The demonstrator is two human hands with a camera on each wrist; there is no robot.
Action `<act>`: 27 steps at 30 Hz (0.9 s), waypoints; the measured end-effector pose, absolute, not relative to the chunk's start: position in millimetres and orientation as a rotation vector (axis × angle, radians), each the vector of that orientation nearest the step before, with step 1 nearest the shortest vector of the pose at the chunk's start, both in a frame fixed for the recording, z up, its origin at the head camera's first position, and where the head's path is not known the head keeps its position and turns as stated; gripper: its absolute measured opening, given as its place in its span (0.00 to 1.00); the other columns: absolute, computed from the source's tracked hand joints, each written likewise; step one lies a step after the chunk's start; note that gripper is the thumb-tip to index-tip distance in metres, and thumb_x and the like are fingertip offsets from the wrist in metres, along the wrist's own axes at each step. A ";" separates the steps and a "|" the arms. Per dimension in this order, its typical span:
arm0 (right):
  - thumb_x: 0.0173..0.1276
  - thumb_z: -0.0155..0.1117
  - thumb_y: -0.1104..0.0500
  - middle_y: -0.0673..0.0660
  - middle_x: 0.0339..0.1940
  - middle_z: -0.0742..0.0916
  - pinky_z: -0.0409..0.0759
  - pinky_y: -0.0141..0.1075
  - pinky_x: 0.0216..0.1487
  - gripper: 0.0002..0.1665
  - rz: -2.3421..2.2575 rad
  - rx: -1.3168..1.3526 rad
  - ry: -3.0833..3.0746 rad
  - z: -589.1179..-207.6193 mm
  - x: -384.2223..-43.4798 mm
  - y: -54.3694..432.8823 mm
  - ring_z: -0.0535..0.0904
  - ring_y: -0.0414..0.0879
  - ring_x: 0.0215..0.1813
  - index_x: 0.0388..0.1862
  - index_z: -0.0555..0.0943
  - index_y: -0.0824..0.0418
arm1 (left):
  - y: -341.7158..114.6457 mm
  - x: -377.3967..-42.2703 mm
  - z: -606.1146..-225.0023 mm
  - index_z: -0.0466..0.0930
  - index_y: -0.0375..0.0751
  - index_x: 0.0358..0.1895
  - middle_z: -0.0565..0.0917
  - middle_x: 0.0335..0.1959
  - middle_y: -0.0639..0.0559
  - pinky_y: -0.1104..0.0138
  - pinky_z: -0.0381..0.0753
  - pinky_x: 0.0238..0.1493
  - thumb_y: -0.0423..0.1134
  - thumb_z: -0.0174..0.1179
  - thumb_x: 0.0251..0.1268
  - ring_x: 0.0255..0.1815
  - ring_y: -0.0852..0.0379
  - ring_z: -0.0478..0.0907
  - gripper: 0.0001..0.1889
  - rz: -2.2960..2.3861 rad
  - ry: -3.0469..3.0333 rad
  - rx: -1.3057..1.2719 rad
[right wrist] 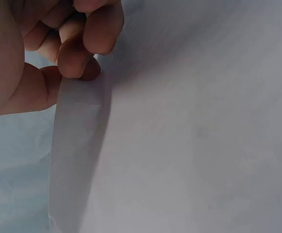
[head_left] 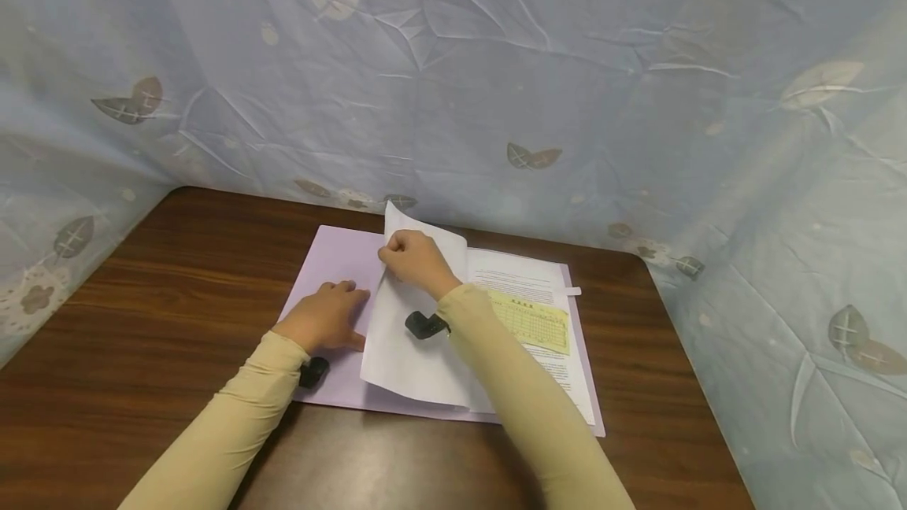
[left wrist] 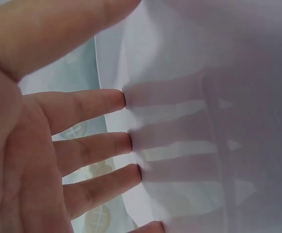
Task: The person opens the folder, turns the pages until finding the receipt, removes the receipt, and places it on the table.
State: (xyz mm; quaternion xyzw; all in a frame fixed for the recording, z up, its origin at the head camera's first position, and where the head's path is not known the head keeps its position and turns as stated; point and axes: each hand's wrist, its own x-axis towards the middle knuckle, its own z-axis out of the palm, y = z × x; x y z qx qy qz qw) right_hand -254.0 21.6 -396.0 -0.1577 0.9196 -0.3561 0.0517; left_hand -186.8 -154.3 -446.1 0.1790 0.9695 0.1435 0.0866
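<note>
A lilac folder (head_left: 340, 258) lies spread on the table with printed sheets (head_left: 520, 270) in its right half. My right hand (head_left: 420, 260) pinches the left edge of a white sheet (head_left: 418, 360), which is lifted and turned over toward the left cover. In the right wrist view the thumb and fingers grip that sheet's edge (right wrist: 78, 145). My left hand (head_left: 327, 317) rests on the left cover with its fingers spread, the thumb near the sheet's edge. Fingertips (left wrist: 116, 99) touch the smooth lilac surface in the left wrist view.
A yellow printed slip (head_left: 531, 325) lies on the printed sheets, partly behind the right sleeve. A small white tab (head_left: 572, 291) sticks out at the folder's right edge. Patterned cloth (head_left: 453, 101) hangs behind and beside the brown wooden table (head_left: 177, 297).
</note>
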 end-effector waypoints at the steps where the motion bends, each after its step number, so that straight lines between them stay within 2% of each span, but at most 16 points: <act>1: 0.72 0.61 0.54 0.48 0.23 0.82 0.72 0.31 0.33 0.12 -1.070 -0.477 2.801 -398.9 -255.0 19.1 0.76 0.41 0.28 0.27 0.80 0.55 | -154.9 -186.5 -446.0 0.77 0.33 0.68 0.75 0.68 0.27 0.37 0.77 0.60 0.57 0.82 0.44 0.66 0.26 0.72 0.48 0.435 2.892 0.534; 6: 0.71 0.61 0.54 0.49 0.27 0.81 0.71 0.32 0.33 0.12 -1.018 -0.463 2.811 -411.5 -259.0 9.2 0.75 0.43 0.31 0.27 0.79 0.55 | -158.5 -186.4 -445.7 0.79 0.36 0.67 0.76 0.67 0.29 0.38 0.79 0.58 0.52 0.80 0.49 0.64 0.28 0.74 0.41 0.452 2.898 0.554; 12: 0.69 0.62 0.54 0.48 0.26 0.82 0.69 0.32 0.33 0.12 -1.004 -0.442 2.813 -423.5 -261.3 0.6 0.74 0.42 0.30 0.25 0.78 0.55 | -180.1 -197.3 -440.5 0.78 0.30 0.63 0.81 0.61 0.30 0.42 0.75 0.65 0.41 0.65 0.69 0.64 0.32 0.77 0.24 0.581 2.887 0.598; 14: 0.69 0.63 0.54 0.47 0.26 0.82 0.69 0.32 0.32 0.13 -0.979 -0.442 2.819 -426.6 -262.3 -3.9 0.74 0.42 0.30 0.24 0.77 0.54 | -189.2 -200.9 -436.0 0.80 0.31 0.59 0.85 0.53 0.36 0.44 0.78 0.61 0.39 0.60 0.74 0.57 0.37 0.82 0.18 0.660 2.923 0.557; 16: 0.70 0.63 0.54 0.47 0.25 0.81 0.69 0.32 0.31 0.14 -0.948 -0.441 2.820 -429.1 -263.1 -8.5 0.73 0.41 0.29 0.23 0.77 0.54 | -194.9 -202.6 -432.0 0.84 0.36 0.52 0.87 0.43 0.43 0.47 0.81 0.52 0.43 0.57 0.77 0.46 0.44 0.84 0.15 0.733 2.953 0.508; 19: 0.70 0.65 0.54 0.47 0.25 0.81 0.69 0.32 0.29 0.15 -0.914 -0.430 2.817 -434.5 -264.6 -13.5 0.73 0.41 0.27 0.23 0.77 0.54 | -195.4 -203.9 -429.1 0.87 0.45 0.41 0.84 0.29 0.56 0.55 0.78 0.38 0.53 0.56 0.77 0.33 0.55 0.79 0.17 0.800 2.938 0.469; 21: 0.70 0.65 0.55 0.48 0.24 0.82 0.69 0.32 0.28 0.14 -0.912 -0.411 2.808 -438.0 -264.7 -14.2 0.73 0.41 0.26 0.23 0.77 0.55 | -192.6 -204.9 -430.6 0.87 0.48 0.36 0.82 0.26 0.58 0.60 0.75 0.34 0.59 0.58 0.75 0.30 0.57 0.76 0.20 0.837 2.879 0.473; 23: 0.70 0.65 0.55 0.48 0.24 0.82 0.69 0.32 0.28 0.14 -0.912 -0.393 2.811 -441.6 -264.3 -13.6 0.73 0.41 0.27 0.23 0.77 0.55 | -189.4 -206.4 -433.6 0.88 0.50 0.33 0.82 0.24 0.59 0.63 0.73 0.32 0.60 0.61 0.71 0.29 0.58 0.75 0.19 0.865 2.823 0.482; 27: 0.70 0.65 0.53 0.47 0.22 0.80 0.68 0.33 0.28 0.16 -0.920 -0.396 2.824 -446.8 -263.8 -10.6 0.72 0.41 0.27 0.22 0.77 0.54 | -185.4 -208.7 -440.0 0.87 0.47 0.29 0.79 0.22 0.58 0.64 0.71 0.30 0.50 0.66 0.69 0.26 0.59 0.72 0.13 0.869 2.778 0.513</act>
